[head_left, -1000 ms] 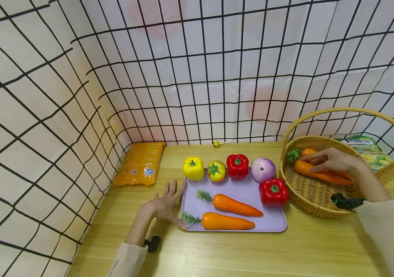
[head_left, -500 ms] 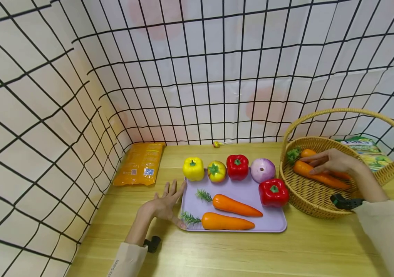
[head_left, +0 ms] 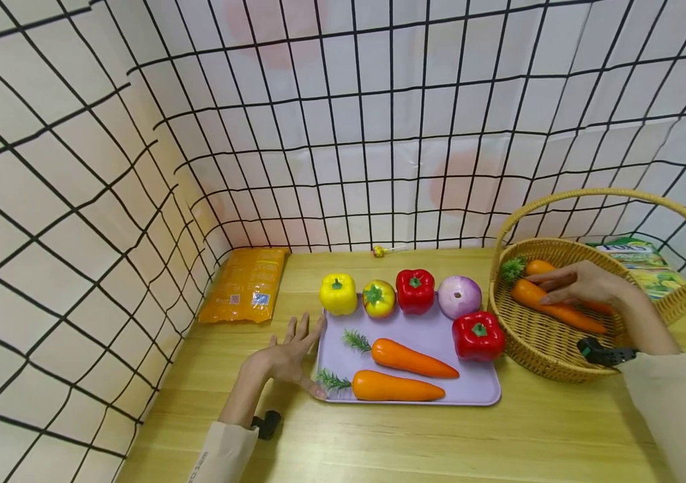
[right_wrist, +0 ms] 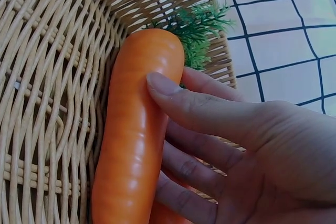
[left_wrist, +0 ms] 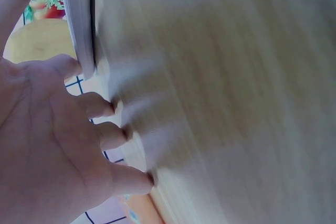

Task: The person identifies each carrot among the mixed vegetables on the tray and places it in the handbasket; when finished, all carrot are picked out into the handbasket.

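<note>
Inside the wicker basket [head_left: 550, 345] at the right, my right hand [head_left: 587, 283] holds the nearer carrot [head_left: 573, 315]. In the right wrist view my thumb lies on top of this carrot [right_wrist: 134, 140], and the other fingers reach behind it. A second carrot [head_left: 539, 267] lies behind, partly hidden by the hand. My left hand [head_left: 285, 359] is spread beside the lilac tray [head_left: 475, 388], touching its left edge. The left wrist view shows this hand's fingertips [left_wrist: 149, 178] down on the table. Two carrots lie on the tray, an upper one [head_left: 412, 359] and a lower one [head_left: 397, 386].
Along the tray's back edge are a yellow pepper [head_left: 338, 295], a yellow-red tomato-like fruit [head_left: 379, 300], a red pepper [head_left: 415, 292] and a purple onion [head_left: 460, 298]. Another red pepper [head_left: 478, 337] sits at its right. An orange packet [head_left: 245, 285], lollipop [head_left: 378, 251] and green packet [head_left: 650, 268] lie around.
In the basket, the tapered end of the held carrot has shifted slightly toward the front left, and the right hand moved barely. The left hand and tray look unchanged.
</note>
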`<move>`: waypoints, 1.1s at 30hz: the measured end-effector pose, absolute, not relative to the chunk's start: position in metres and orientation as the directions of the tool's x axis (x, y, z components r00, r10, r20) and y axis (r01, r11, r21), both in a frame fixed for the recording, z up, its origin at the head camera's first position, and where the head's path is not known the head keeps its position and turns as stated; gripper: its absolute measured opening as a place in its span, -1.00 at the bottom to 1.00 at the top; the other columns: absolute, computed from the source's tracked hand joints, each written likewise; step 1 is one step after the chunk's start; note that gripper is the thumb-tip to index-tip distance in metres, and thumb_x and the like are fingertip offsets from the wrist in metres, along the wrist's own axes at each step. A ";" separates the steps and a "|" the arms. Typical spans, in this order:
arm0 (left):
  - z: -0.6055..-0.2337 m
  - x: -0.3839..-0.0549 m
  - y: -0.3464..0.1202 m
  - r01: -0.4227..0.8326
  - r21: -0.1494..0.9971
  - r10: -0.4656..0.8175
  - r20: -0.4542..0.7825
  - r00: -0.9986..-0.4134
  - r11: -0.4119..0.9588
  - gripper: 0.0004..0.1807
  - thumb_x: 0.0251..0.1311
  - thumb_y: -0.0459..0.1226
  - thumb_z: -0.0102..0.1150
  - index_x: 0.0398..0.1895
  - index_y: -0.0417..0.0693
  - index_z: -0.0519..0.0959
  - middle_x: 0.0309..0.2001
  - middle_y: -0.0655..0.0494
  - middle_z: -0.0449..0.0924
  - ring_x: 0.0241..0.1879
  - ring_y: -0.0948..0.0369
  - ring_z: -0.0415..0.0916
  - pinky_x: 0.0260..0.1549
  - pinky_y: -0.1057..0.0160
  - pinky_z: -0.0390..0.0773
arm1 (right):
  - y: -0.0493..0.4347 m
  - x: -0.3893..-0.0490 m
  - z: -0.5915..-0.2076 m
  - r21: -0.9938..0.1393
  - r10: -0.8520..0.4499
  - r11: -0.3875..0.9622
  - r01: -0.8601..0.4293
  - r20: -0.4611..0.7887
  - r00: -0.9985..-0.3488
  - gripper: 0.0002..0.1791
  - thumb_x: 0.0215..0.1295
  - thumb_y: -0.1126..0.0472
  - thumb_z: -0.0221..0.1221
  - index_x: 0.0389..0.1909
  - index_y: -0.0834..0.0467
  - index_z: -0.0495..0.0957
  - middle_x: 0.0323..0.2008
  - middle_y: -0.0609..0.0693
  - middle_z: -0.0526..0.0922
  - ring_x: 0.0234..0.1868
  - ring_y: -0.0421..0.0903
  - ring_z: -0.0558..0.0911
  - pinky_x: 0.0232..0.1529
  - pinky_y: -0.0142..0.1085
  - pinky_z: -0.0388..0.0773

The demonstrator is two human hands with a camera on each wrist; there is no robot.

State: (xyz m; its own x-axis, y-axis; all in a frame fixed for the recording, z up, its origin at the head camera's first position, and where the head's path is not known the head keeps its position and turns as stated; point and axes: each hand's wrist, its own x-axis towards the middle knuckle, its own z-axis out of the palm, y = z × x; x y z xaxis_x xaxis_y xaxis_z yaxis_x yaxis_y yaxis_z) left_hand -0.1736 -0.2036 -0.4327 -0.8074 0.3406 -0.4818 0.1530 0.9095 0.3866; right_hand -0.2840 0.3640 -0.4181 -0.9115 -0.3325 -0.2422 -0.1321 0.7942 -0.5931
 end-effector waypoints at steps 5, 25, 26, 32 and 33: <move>-0.432 -0.173 -0.203 0.154 0.387 0.340 -0.477 -0.810 0.909 0.59 -0.16 0.13 0.66 0.70 0.13 -0.42 0.65 -0.27 -0.64 0.64 -0.25 -0.64 0.48 -0.54 -0.32 | 0.366 -0.284 -0.420 -0.593 -0.325 0.793 -0.140 -0.218 -0.920 -0.36 0.24 0.00 0.45 0.28 0.20 0.62 0.26 0.27 0.64 0.08 -0.30 0.54 -0.12 -0.50 0.52; -0.432 -0.175 -0.202 0.151 0.382 0.336 -0.480 -0.810 0.912 0.58 -0.15 0.15 0.65 0.70 0.15 -0.40 0.66 -0.25 -0.62 0.65 -0.24 -0.63 0.50 -0.52 -0.32 | 0.369 -0.284 -0.415 -0.705 -0.282 0.709 -0.018 -0.260 -0.923 -0.29 0.22 0.02 0.46 0.35 0.22 0.55 0.23 0.06 0.71 -0.05 -0.57 0.61 -0.07 -0.55 0.58; -0.433 -0.175 -0.202 0.150 0.380 0.333 -0.481 -0.811 0.913 0.58 -0.16 0.15 0.65 0.70 0.16 -0.40 0.66 -0.25 -0.62 0.65 -0.24 -0.63 0.50 -0.52 -0.32 | 0.369 -0.284 -0.412 -0.701 -0.283 0.713 -0.027 -0.252 -0.925 -0.29 0.23 0.01 0.46 0.36 0.20 0.54 0.22 0.01 0.72 -0.05 -0.60 0.61 -0.07 -0.59 0.55; -0.433 -0.175 -0.203 0.146 0.376 0.328 -0.484 -0.811 0.915 0.58 -0.16 0.14 0.65 0.70 0.16 -0.40 0.66 -0.25 -0.62 0.65 -0.23 -0.63 0.50 -0.52 -0.33 | 0.362 -0.276 -0.384 -0.628 -0.334 0.766 -0.138 -0.205 -0.920 -0.37 0.43 -0.05 0.29 0.39 0.19 0.51 0.27 0.15 0.67 0.10 -0.32 0.68 0.10 -0.24 0.62; -0.434 -0.175 -0.203 0.146 0.375 0.327 -0.484 -0.812 0.916 0.58 -0.16 0.15 0.65 0.70 0.16 -0.40 0.66 -0.25 -0.62 0.65 -0.23 -0.63 0.50 -0.52 -0.33 | 0.359 -0.273 -0.379 -0.619 -0.338 0.772 -0.148 -0.201 -0.919 -0.38 0.45 -0.07 0.25 0.39 0.19 0.50 0.29 0.20 0.64 0.16 -0.17 0.68 0.14 -0.07 0.63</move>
State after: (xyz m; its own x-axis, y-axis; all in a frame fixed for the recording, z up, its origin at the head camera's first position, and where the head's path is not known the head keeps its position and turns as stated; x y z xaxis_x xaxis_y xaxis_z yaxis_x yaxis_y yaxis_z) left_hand -0.1751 -0.2032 -0.4337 -0.8116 0.3274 -0.4838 0.1460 0.9156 0.3747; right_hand -0.2730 0.3591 -0.3790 -0.9192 -0.3383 -0.2014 -0.1484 0.7716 -0.6186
